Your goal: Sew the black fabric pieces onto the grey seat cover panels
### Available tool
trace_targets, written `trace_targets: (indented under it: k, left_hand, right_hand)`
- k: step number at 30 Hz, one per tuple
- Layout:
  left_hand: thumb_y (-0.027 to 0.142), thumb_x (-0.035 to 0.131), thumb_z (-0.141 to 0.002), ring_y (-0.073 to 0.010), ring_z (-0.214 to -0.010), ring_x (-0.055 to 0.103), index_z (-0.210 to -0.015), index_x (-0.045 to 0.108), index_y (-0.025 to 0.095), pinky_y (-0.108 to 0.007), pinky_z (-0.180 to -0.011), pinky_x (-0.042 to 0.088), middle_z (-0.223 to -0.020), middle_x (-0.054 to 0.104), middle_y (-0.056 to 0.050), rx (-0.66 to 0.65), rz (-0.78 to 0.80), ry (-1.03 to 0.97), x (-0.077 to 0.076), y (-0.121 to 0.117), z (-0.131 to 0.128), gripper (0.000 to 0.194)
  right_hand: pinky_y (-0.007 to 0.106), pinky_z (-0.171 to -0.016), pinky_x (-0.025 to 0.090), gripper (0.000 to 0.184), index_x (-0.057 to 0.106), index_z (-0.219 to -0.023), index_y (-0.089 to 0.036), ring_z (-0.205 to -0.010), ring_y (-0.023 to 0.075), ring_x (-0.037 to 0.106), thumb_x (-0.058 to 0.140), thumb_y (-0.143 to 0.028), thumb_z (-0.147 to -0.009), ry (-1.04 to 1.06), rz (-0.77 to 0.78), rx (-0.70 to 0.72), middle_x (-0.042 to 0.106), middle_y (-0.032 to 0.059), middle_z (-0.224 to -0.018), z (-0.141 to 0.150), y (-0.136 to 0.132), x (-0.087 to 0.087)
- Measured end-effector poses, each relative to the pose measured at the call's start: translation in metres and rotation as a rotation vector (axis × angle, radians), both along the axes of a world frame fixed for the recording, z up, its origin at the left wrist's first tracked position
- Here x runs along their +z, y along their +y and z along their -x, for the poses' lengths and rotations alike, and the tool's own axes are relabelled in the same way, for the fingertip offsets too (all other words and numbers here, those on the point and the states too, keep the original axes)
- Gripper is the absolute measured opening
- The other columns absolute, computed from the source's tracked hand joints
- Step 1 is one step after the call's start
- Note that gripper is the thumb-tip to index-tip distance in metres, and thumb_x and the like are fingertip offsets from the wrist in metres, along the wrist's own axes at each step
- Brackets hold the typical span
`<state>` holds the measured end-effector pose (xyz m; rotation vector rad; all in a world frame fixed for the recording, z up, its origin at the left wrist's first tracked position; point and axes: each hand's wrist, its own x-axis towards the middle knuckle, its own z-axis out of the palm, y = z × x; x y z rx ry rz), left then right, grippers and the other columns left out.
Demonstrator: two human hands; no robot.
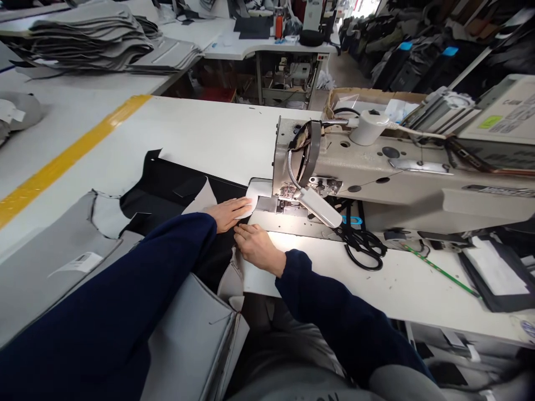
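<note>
My left hand (pixel 230 214) lies with its fingers stretched out on the cloth, just left of the sewing machine's (pixel 334 150) needle area. Under its fingertips is a white piece (pixel 253 192) at the edge of the machine bed. Close beside it, my right hand (pixel 259 249) has its fingers curled in, pinching the near edge of the black fabric (pixel 179 186). Grey padded panels (pixel 188 323) with stitched seams are joined to the black fabric and hang over the table's front edge. A lit lamp (pixel 320 207) shines on the bed; the needle itself I cannot make out.
Black scissors (pixel 363 245) lie right of the machine bed, near a green stick (pixel 443 270). Stacked grey panels (pixel 92 39) stand on the far left table. A cardboard box (pixel 371 96) sits behind the machine. Yellow tape (pixel 79 156) crosses the tabletop.
</note>
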<state>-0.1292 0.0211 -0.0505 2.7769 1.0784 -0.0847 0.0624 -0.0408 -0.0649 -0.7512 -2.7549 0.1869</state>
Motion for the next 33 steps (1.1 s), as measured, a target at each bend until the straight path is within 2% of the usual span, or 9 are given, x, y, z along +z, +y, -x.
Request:
trace_targets:
  k: [5,8,14,23,33]
  left_hand:
    - [0.018,0.038,-0.086,-0.0222,-0.141,0.024,-0.145,0.029,0.013,-0.043,-0.116,0.023,-0.152,0.028,-0.011,0.036,0.008,0.073,0.008,0.002,-0.003,0.060]
    - [0.018,0.039,-0.084,-0.0221,-0.141,0.023,-0.144,0.031,0.012,-0.044,-0.116,0.022,-0.152,0.028,-0.012,0.067,0.002,0.076,0.009,0.000,-0.009,0.061]
    - [0.020,0.040,-0.084,-0.0197,-0.141,0.022,-0.139,0.038,0.013,-0.040,-0.116,0.022,-0.153,0.026,-0.009,0.109,0.002,0.060,0.010,-0.005,-0.037,0.056]
    - [0.021,0.040,-0.084,-0.0195,-0.139,0.027,-0.143,0.034,0.014,-0.040,-0.113,0.024,-0.152,0.030,-0.006,0.103,-0.040,0.018,0.011,-0.008,-0.084,0.060]
    - [0.025,0.041,-0.086,-0.0215,-0.138,0.028,-0.142,0.036,0.012,-0.041,-0.114,0.024,-0.151,0.032,-0.006,0.158,-0.068,0.040,0.009,-0.014,-0.097,0.057]
  right_hand:
    - [0.039,-0.084,0.046,0.024,0.061,-0.105,-0.005,-0.119,0.0285,0.051,0.043,-0.009,-0.089,-0.003,0.012,-0.005,0.060,0.0179,-0.124,0.001,0.001,0.001]
    - [0.037,-0.086,0.047,0.022,0.062,-0.099,-0.006,-0.114,0.0266,0.053,0.042,-0.009,-0.090,-0.004,0.035,-0.007,0.063,0.0180,-0.117,-0.001,0.002,0.007]
    - [0.035,-0.085,0.051,0.022,0.062,-0.091,-0.009,-0.108,0.0252,0.055,0.040,-0.010,-0.091,0.009,0.062,-0.022,0.066,0.0158,-0.103,-0.020,-0.001,0.018]
    - [0.035,-0.090,0.050,0.022,0.061,-0.092,-0.009,-0.111,0.0247,0.054,0.039,-0.009,-0.089,0.029,0.110,-0.051,0.064,0.0159,-0.105,-0.059,-0.006,0.019]
    - [0.035,-0.090,0.050,0.020,0.062,-0.093,-0.007,-0.109,0.0251,0.055,0.042,-0.009,-0.089,-0.025,0.122,-0.036,0.065,0.0162,-0.103,-0.068,-0.007,0.023]
